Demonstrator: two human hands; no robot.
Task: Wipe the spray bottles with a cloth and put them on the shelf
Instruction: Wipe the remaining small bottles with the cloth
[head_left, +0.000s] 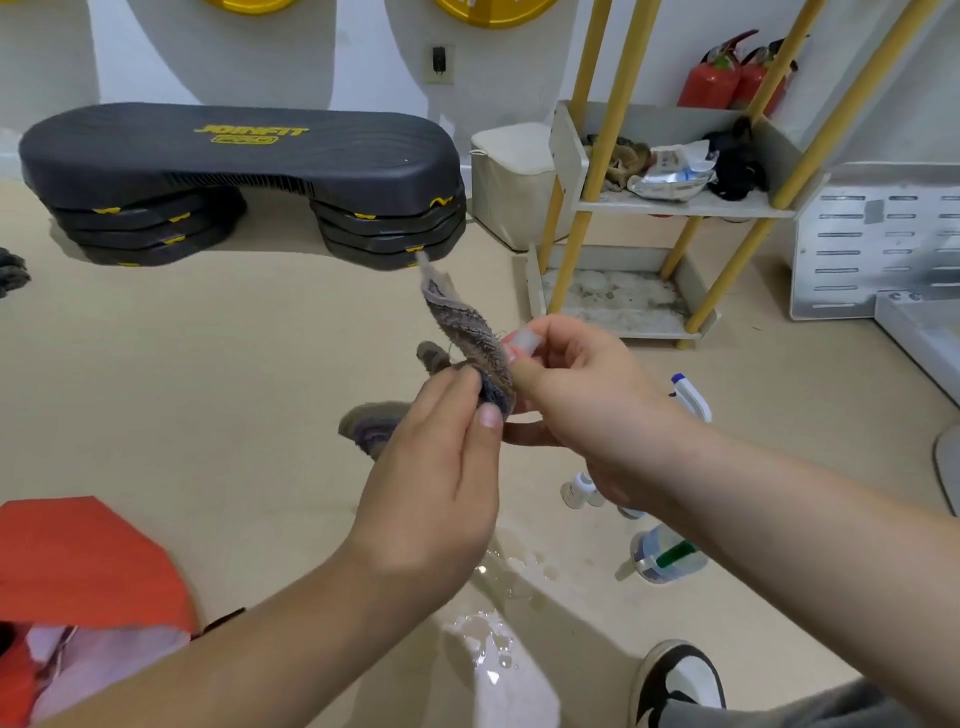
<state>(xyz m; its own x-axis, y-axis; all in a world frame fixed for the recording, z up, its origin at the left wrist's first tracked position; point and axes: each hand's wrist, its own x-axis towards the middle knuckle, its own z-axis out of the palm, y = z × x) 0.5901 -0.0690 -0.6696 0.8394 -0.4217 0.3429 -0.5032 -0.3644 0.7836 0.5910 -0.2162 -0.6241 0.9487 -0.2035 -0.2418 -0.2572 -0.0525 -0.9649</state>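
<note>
My left hand (441, 457) pinches a frayed grey cloth (465, 332) at mid-frame, and the cloth stands up between both hands. My right hand (576, 395) is closed on a small clear bottle (524, 340), of which only the translucent cap end shows beside the cloth. On the floor lie a white spray bottle with a blue nozzle (691, 397), a small white bottle (579, 491) and a clear bottle with a green part (667, 558). The shelf (685, 208), with yellow poles and pale trays, stands at the back right.
A black step platform (244, 156) sits at the back left. Water is spilled on the floor (498, 603) below my hands. A red bag (83, 561) lies at lower left, a shoe (675, 680) at lower right. Two fire extinguishers (727, 78) stand behind the shelf; a metal rack (878, 244) is at right.
</note>
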